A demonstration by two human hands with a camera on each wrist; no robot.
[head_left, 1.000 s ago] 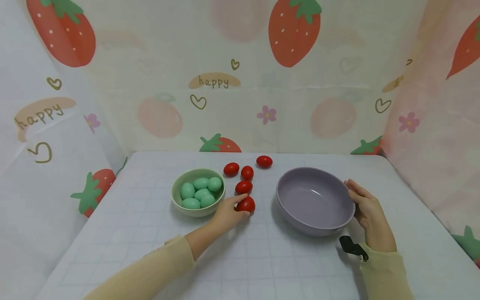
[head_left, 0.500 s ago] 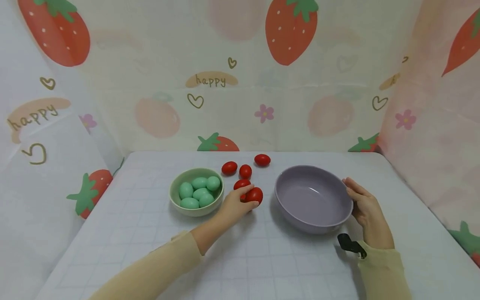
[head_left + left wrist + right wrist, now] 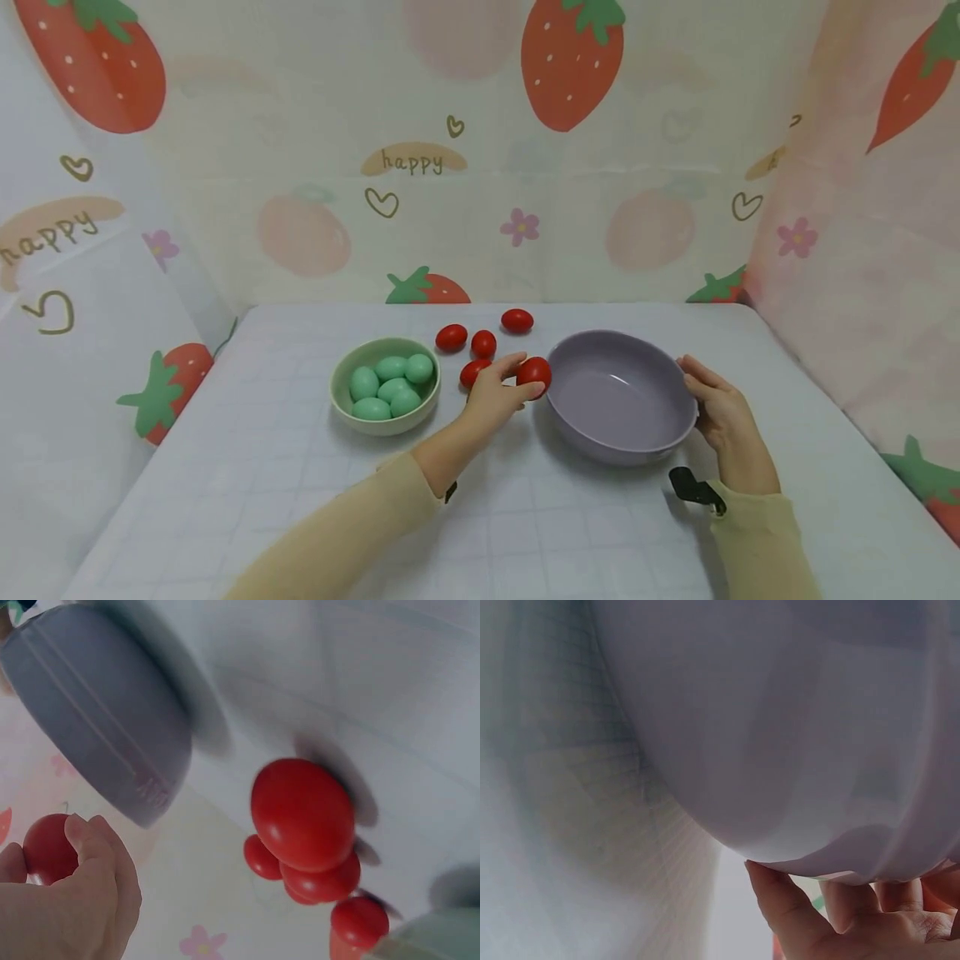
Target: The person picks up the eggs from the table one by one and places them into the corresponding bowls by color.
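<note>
My left hand [image 3: 497, 395] pinches a red egg [image 3: 535, 377] between thumb and fingers, at the left rim of the purple bowl [image 3: 621, 392] in the head view. From the left wrist, the same egg [image 3: 49, 849] shows in the fingers below the bowl's outer wall [image 3: 105, 712]. My right hand [image 3: 731, 421] rests against the bowl's right side. Its fairly straight fingers [image 3: 784, 907] touch the outer wall in the right wrist view. Several more red eggs [image 3: 517, 321] lie on the table behind and left of my left hand; one is partly covered by it.
A light green bowl [image 3: 337, 408] holding several mint-green eggs [image 3: 392, 389] stands on the left. All of this sits on a white gridded tabletop [image 3: 525, 533]. A strawberry-patterned cloth [image 3: 420, 225] hangs behind and along both sides.
My left hand has lifted the red egg off the table and carried it right and away from me to the purple bowl's rim. My right hand stays at the bowl.
</note>
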